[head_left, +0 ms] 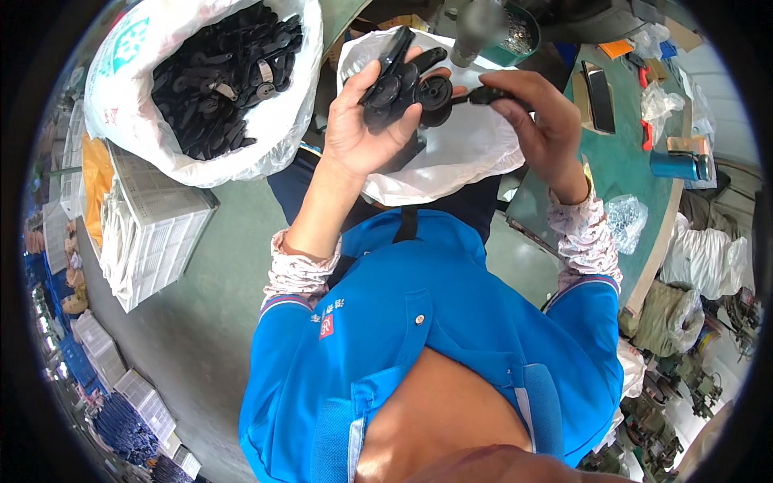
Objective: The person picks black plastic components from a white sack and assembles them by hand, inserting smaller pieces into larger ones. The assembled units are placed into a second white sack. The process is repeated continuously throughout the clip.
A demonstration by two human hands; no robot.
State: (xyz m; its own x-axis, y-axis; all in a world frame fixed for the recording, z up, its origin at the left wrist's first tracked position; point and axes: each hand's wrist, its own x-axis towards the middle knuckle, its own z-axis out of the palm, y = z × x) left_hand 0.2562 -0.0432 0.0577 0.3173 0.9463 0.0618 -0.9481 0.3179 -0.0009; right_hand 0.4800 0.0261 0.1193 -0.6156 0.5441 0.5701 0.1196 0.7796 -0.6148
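Observation:
My left hand (361, 137) is closed around a bunch of black plastic lever-like parts (393, 90) with round ends, fanned out above the palm. Between the thumb and fingers of my right hand (546, 117) is one more black part (488, 96). Its thin end reaches a round black disc at the edge of the bunch; whether the two are joined I cannot tell. Both hands are over an open white plastic bag (419, 187) at my lap. To the left, a larger white bag (278, 161) holds a heap of similar black parts (213, 88).
Beyond my hands stands a dark machine part (481, 32) by a green bin (519, 40) of small metal pieces. A phone (598, 97), red-handled tool (646, 135) and blue cylinder (675, 166) lie on the green table (555, 193) at right. A white crate (157, 233) stands at left.

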